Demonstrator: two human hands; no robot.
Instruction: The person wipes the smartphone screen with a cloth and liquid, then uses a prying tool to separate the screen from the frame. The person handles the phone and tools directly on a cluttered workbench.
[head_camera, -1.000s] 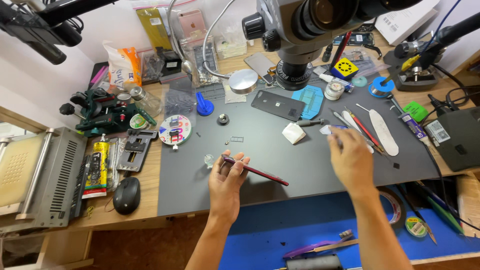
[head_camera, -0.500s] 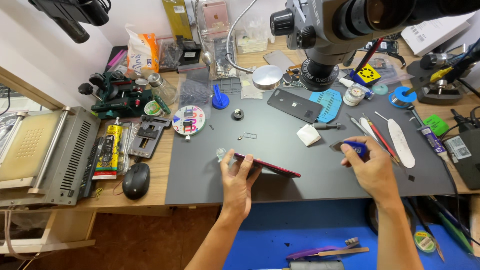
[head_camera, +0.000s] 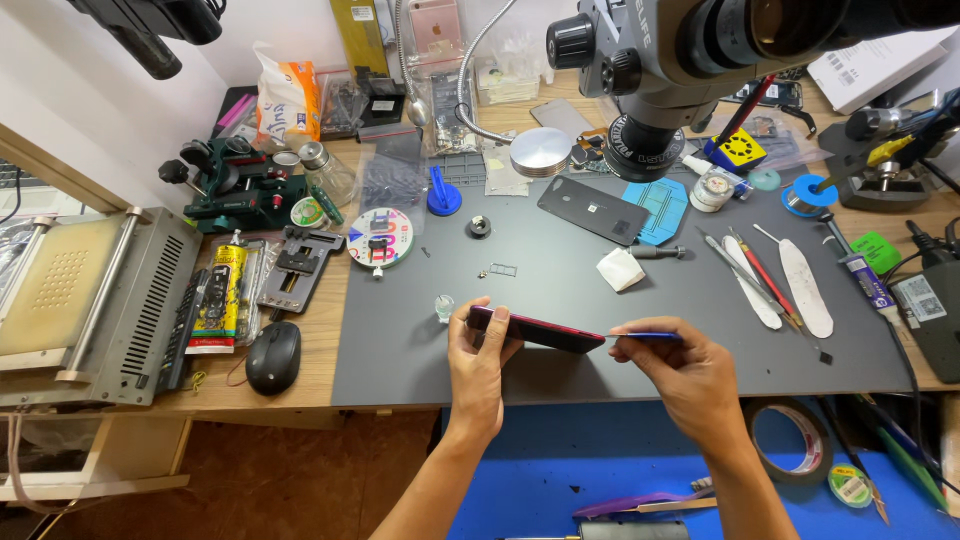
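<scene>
Left fingers: the left hand (head_camera: 482, 362) is gripping the red phone (head_camera: 535, 331) on its edge, thumb on the near face and fingers wrapping over the top rim, so it is standing tilted on the grey mat (head_camera: 560, 290).
Right fingers: the right hand (head_camera: 688, 378) is pinching a thin blue pry tool (head_camera: 645, 336) between thumb and forefinger, the other fingers curling underneath; the tip is meeting the phone's right end, at the hand's 9 o'clock.
Phone: it is sitting low on the mat near its front edge, held between both hands, with its long edge running left to right.
Doing it well: judging from the grip, the tool is working into the seam, so keeping it shallow and flat and bracing the phone firmly against the mat looks wise; a steep angle or a slipping left hand could crack the glass.
Small jar: a tiny clear jar (head_camera: 444, 306) is standing just beside the left fingers at their 10 o'clock; I cannot tell what it holds.
Round dish: a white round dish (head_camera: 381, 238) is lying at 11 o'clock from the phone, with small dark parts on its colourful face.
Blue tray: a light blue tray (head_camera: 660, 207) is resting at 1 o'clock under the microscope (head_camera: 700, 60), looking bare apart from its moulded compartments.
Further out: a white cloth (head_camera: 622, 269), a row of tweezers and spatulas (head_camera: 775, 285) at 2 o'clock, and a black mouse (head_camera: 272, 356) at 9 o'clock are lying around the mat.
</scene>
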